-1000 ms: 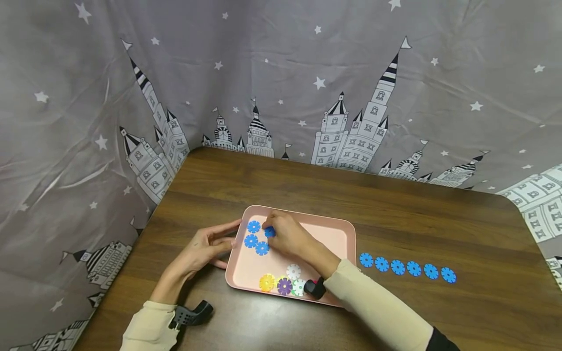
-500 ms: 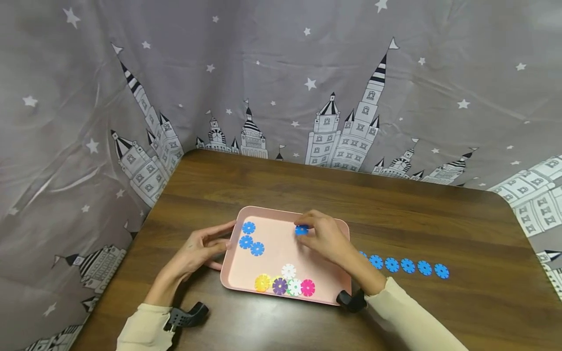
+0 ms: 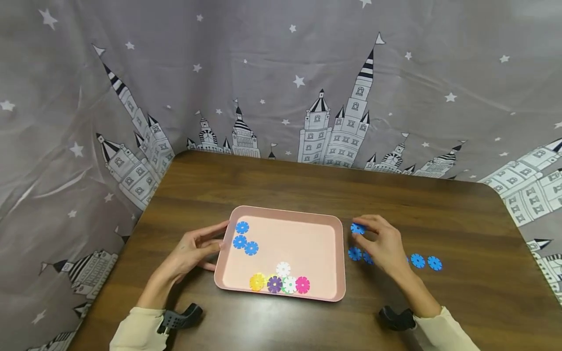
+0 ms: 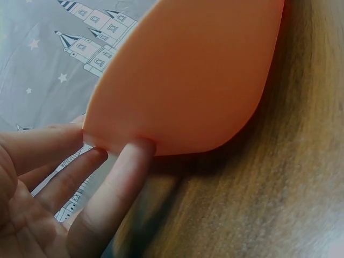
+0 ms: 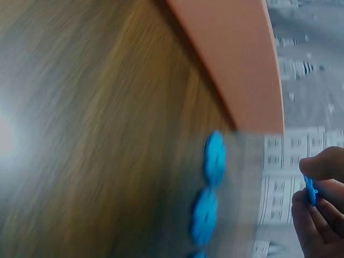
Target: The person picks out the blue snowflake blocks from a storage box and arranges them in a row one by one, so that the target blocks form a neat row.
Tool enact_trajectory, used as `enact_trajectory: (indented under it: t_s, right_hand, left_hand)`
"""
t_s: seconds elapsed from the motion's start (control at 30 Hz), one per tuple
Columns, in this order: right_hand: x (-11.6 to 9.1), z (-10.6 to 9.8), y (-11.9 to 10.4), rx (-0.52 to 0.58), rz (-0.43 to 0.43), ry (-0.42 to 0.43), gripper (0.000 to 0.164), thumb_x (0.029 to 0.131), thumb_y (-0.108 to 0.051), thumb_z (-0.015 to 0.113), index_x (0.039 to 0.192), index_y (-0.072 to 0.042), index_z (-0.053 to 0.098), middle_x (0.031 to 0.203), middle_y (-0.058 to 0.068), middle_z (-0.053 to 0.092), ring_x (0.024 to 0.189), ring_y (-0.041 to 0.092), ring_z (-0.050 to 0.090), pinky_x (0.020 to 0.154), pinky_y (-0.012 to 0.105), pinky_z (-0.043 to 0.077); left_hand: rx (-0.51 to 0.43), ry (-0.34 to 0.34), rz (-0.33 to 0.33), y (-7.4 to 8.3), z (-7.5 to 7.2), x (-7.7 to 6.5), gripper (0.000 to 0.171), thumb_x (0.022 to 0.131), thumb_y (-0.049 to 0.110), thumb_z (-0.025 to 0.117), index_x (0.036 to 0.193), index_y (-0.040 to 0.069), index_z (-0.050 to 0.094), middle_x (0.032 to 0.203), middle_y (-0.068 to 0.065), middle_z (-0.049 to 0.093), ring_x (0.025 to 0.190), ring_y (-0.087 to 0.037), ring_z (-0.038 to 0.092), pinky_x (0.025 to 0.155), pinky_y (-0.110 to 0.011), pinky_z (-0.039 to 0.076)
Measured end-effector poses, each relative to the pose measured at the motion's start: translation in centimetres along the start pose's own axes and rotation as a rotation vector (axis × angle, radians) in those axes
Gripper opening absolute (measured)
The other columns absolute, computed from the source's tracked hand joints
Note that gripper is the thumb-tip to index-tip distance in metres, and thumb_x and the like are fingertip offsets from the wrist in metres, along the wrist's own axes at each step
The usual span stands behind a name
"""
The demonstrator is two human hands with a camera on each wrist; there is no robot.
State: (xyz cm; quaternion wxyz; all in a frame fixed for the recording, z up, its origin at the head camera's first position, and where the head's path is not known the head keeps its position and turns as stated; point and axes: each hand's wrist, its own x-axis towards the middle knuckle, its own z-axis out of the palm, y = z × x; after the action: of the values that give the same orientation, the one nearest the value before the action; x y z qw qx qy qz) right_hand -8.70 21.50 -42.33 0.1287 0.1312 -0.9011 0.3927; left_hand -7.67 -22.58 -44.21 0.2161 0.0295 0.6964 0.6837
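The left hand [image 3: 193, 251], fingers spread wide, touches the left side of a shallow pink rectangular tray [image 3: 296, 253] holding three blue, notched, plastic-looking discs [image 3: 242, 227] at left and a yellow, purple, white and pink cluster of discs [image 3: 274, 284] along its near edge. Right of the tray, the right hand [image 3: 384, 243] pinches a blue notched disc [image 3: 357, 228] between thumb and fingers, apart from the row of similar blue discs [image 3: 417, 261] on the brown wood-grain table [image 3: 465, 219], which it partly hides.

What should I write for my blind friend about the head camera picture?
A person's right hand pinches a blue notched disc beside a pink tray, whose left edge the left hand touches. Blue discs lie in a row on the wooden table; three blue discs plus yellow, purple, white and pink ones are in the tray.
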Motion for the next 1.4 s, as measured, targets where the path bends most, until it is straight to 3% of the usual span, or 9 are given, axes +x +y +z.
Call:
enact_trajectory:
  t_s: [0.23,0.3,0.4,0.5,0.57,0.63,0.83,1.0,1.4]
  right_hand:
    - [-2.4,-2.9,3.8,-0.102,0.045,0.090,0.031,0.078,0.006,0.078,0.108,0.005,0.072,0.109,0.014,0.066,0.097,0.034,0.066,0.081,0.009,0.052]
    - [-3.2,-3.9,4.9,-0.122,0.077,0.108,0.030,0.079,0.006,0.078,0.108,0.006,0.071,0.108,0.015,0.066,0.095,0.034,0.066,0.080,0.006,0.051]
    - [-4.3,-5.5,6.4,-0.191,0.131,0.153,0.029,0.078,0.004,0.079,0.107,0.004,0.073,0.107,0.014,0.067,0.091,0.021,0.067,0.076,-0.001,0.045]
    - [-5.4,-7.1,7.8,-0.258,0.222,0.209,0.029,0.079,0.000,0.080,0.107,0.001,0.074,0.108,0.013,0.068,0.090,-0.005,0.057,0.073,-0.003,0.039]
    - [-6.1,-8.1,8.7,-0.286,0.294,0.242,0.029,0.080,-0.003,0.079,0.109,-0.001,0.074,0.109,0.013,0.068,0.090,-0.015,0.048,0.074,-0.001,0.036]
    - [-6.7,-8.9,9.3,-0.293,0.371,0.266,0.029,0.081,-0.006,0.079,0.109,-0.003,0.075,0.111,0.012,0.068,0.093,-0.014,0.048,0.077,0.000,0.035]
    - [-8.0,-10.1,10.5,-0.327,0.518,0.267,0.029,0.083,-0.012,0.077,0.111,-0.004,0.074,0.116,0.014,0.068,0.111,0.031,0.060,0.088,0.025,0.043]
    - [-8.5,-10.6,10.9,-0.331,0.528,0.253,0.028,0.084,-0.010,0.076,0.110,0.000,0.073,0.118,0.019,0.067,0.113,0.040,0.058,0.091,0.049,0.044]
    - [-9.7,-11.2,11.3,-0.311,0.524,0.229,0.029,0.084,-0.008,0.075,0.112,0.002,0.071,0.120,0.026,0.063,0.114,0.046,0.056,0.091,0.058,0.044]
  left_hand:
    - [-0.010,0.034,0.001,-0.1,-0.3,-0.8,0.063,0.094,0.007,0.066,0.150,0.003,0.038,0.153,-0.021,0.036,0.108,-0.020,0.065,0.067,-0.054,0.059]
    - [-0.007,0.037,0.002,-0.1,-0.3,-0.9,0.063,0.094,0.006,0.066,0.151,0.002,0.037,0.153,-0.022,0.035,0.107,-0.018,0.065,0.067,-0.054,0.059]
    - [0.003,0.033,0.004,-0.1,-0.4,-0.8,0.064,0.094,0.006,0.066,0.151,0.001,0.036,0.153,-0.023,0.034,0.106,-0.017,0.065,0.067,-0.053,0.060]
    - [0.010,0.028,0.009,0.0,-0.4,-0.7,0.064,0.094,0.006,0.066,0.151,0.001,0.036,0.153,-0.024,0.034,0.106,-0.017,0.066,0.067,-0.053,0.059]
    - [0.013,0.028,0.014,0.1,-0.4,-0.6,0.064,0.094,0.006,0.066,0.151,0.000,0.035,0.153,-0.024,0.034,0.105,-0.018,0.066,0.067,-0.053,0.059]
    - [0.017,0.027,0.016,0.1,-0.4,-0.6,0.064,0.094,0.007,0.066,0.151,0.000,0.035,0.153,-0.024,0.034,0.105,-0.017,0.066,0.067,-0.053,0.059]
    - [0.024,0.028,0.006,0.2,-0.2,-0.4,0.064,0.094,0.008,0.066,0.151,0.001,0.036,0.153,-0.024,0.034,0.105,-0.016,0.065,0.067,-0.053,0.060]
    - [0.026,0.023,0.004,0.1,0.0,-0.3,0.065,0.094,0.007,0.066,0.151,0.001,0.035,0.153,-0.024,0.033,0.106,-0.015,0.065,0.067,-0.053,0.060]
    - [0.036,0.012,-0.003,0.0,0.4,0.2,0.065,0.094,0.009,0.066,0.151,0.003,0.036,0.153,-0.023,0.034,0.106,-0.015,0.065,0.067,-0.052,0.060]
